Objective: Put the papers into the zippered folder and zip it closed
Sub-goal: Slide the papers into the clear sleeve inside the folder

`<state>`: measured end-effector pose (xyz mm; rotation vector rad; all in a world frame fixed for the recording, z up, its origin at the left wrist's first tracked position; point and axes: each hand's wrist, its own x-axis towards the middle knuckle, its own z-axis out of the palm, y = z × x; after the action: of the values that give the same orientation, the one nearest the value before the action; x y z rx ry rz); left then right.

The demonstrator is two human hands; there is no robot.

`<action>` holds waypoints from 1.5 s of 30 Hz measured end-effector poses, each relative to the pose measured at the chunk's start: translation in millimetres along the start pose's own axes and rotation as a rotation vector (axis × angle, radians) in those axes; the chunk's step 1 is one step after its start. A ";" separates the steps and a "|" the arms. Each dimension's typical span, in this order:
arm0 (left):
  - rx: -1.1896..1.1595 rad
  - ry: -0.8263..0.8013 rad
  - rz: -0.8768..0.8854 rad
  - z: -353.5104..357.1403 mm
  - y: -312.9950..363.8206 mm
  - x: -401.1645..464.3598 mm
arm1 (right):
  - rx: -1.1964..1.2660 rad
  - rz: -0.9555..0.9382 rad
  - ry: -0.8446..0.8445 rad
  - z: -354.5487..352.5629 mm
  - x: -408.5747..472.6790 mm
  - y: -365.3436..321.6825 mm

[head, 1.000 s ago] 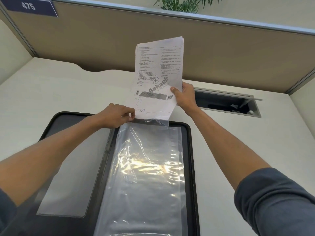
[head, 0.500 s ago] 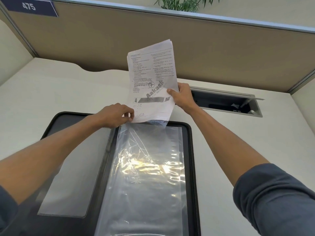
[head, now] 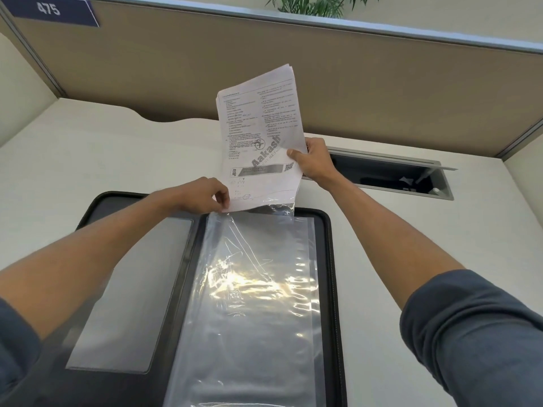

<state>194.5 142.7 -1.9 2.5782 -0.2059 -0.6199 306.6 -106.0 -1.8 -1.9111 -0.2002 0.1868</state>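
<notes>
A black zippered folder (head: 333, 259) lies open flat on the desk in front of me. Its right half carries clear plastic sleeves (head: 258, 304); its left half has a frosted pocket (head: 132, 304). My right hand (head: 316, 160) grips the right edge of a stack of printed papers (head: 260, 136), held nearly upright and tilted left above the far end of the sleeves. My left hand (head: 202, 195) pinches the top edge of a sleeve at the papers' lower left corner. The papers' bottom edge sits at the sleeve's lifted mouth.
A beige partition panel (head: 293, 60) stands along the desk's far side, with a "475" sign (head: 50, 10) at top left. An open cable tray (head: 390, 177) is sunk into the white desk (head: 88, 157) right of my right hand. Plant leaves show above the partition.
The stack has tilted further to the left and shifted slightly left, its lower edge staying at the sleeve's mouth. My left hand has stayed at the sleeve's top edge.
</notes>
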 end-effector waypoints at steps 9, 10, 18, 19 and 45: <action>0.061 -0.012 -0.011 0.9 -17.6 -2.0 | 0.044 -0.012 -0.007 0.9 -2.2 1.6; 0.054 -0.009 -0.009 1.9 -18.3 -2.9 | 0.051 -0.012 0.000 1.1 -2.3 2.1; 0.027 0.093 0.009 11.2 -17.8 -6.2 | 0.063 0.017 0.005 -1.8 -4.8 10.1; 0.021 0.098 0.015 12.1 -17.7 -6.6 | 0.051 0.014 -0.010 -1.5 -4.9 9.7; -0.075 0.239 -0.028 42.7 22.5 15.4 | -0.025 0.096 -0.190 -1.1 -42.4 33.2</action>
<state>187.7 101.4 -30.5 2.5588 -0.0653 -0.3179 267.1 -127.9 -31.3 -1.9287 -0.2395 0.4331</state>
